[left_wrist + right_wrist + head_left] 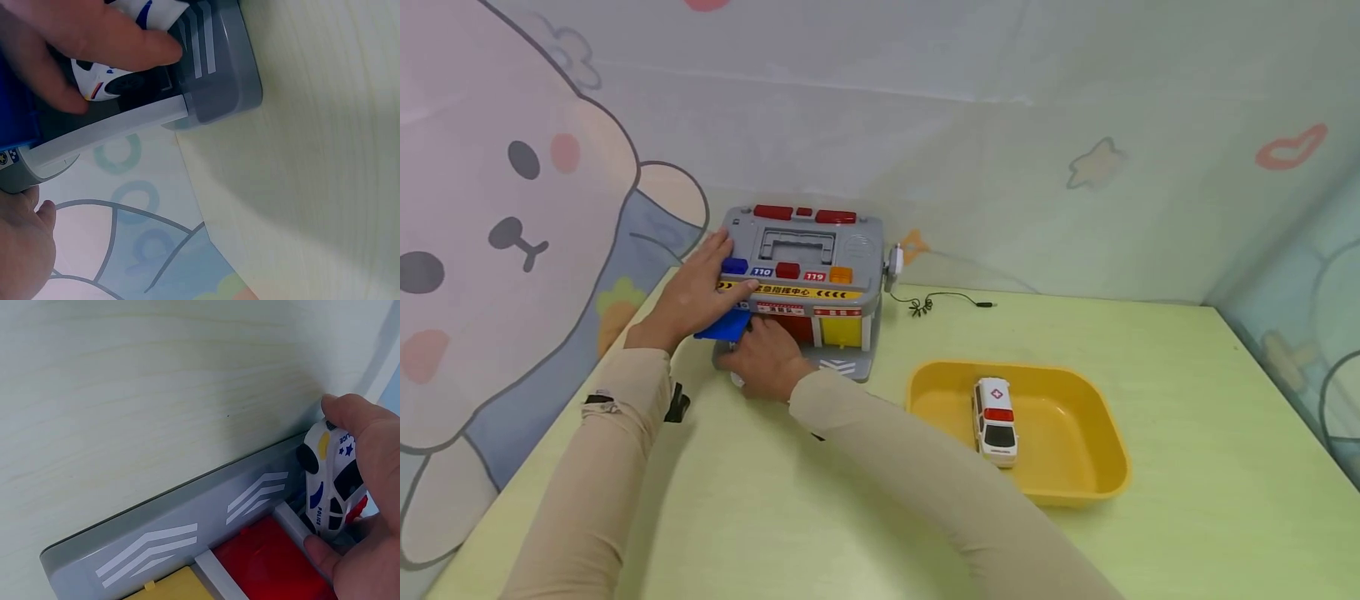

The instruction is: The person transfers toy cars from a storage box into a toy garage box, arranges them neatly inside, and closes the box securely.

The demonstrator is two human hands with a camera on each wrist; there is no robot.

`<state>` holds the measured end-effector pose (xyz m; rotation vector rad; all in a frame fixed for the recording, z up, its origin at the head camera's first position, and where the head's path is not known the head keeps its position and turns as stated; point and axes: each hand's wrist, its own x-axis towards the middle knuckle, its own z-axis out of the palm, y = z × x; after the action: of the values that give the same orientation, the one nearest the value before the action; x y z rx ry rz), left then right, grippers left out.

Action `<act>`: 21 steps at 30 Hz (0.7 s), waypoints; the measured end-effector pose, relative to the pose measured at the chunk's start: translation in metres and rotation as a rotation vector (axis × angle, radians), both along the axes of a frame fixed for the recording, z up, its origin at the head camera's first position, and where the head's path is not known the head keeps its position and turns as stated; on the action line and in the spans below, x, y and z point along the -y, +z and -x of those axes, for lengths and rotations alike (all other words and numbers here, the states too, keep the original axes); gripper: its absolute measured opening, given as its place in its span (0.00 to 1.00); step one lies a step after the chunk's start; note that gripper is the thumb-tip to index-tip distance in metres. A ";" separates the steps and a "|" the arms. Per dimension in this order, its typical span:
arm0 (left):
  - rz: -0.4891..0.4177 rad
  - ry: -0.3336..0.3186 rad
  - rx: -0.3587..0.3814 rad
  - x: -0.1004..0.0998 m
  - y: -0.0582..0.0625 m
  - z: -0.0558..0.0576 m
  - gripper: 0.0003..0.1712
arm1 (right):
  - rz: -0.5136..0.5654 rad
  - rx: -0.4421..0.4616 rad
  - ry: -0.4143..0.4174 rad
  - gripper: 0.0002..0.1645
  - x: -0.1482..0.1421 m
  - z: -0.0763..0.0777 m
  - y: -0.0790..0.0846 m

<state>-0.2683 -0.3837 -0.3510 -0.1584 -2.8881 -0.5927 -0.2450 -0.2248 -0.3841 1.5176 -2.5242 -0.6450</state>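
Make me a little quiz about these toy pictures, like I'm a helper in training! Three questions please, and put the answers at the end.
1. Which hand is gripping the white police car?
2. True or false: on the toy station, the blue door is raised.
3. What sits in the yellow tray?
A) the police car
B) the ambulance
C) the toy station

Key:
1. The right hand; the left hand is touching the toy station.
2. True; it sticks out at the front.
3. B
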 end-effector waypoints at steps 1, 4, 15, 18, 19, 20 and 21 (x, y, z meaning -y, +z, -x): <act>0.001 0.000 -0.001 0.000 0.000 0.000 0.52 | 0.002 -0.001 -0.002 0.33 0.000 0.000 0.000; -0.001 0.000 -0.003 0.000 0.000 0.000 0.52 | 0.022 -0.007 -0.009 0.30 0.000 0.000 0.000; -0.015 -0.004 -0.022 0.000 0.000 0.001 0.52 | 0.076 -0.077 -0.011 0.26 0.002 0.004 -0.008; -0.011 0.000 -0.023 -0.001 0.000 0.000 0.51 | 0.077 -0.089 -0.002 0.27 0.001 0.006 -0.011; -0.009 0.002 -0.020 -0.001 0.000 0.000 0.51 | 0.078 -0.085 -0.002 0.27 0.001 0.006 -0.011; -0.009 0.002 -0.017 -0.001 0.000 0.000 0.51 | 0.076 -0.083 -0.002 0.28 0.000 0.006 -0.012; -0.008 0.003 -0.016 -0.001 0.000 0.000 0.51 | 0.072 -0.078 -0.004 0.28 0.000 0.005 -0.013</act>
<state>-0.2682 -0.3824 -0.3506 -0.1569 -2.8695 -0.5993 -0.2503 -0.2246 -0.3968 1.4358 -2.4654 -0.5943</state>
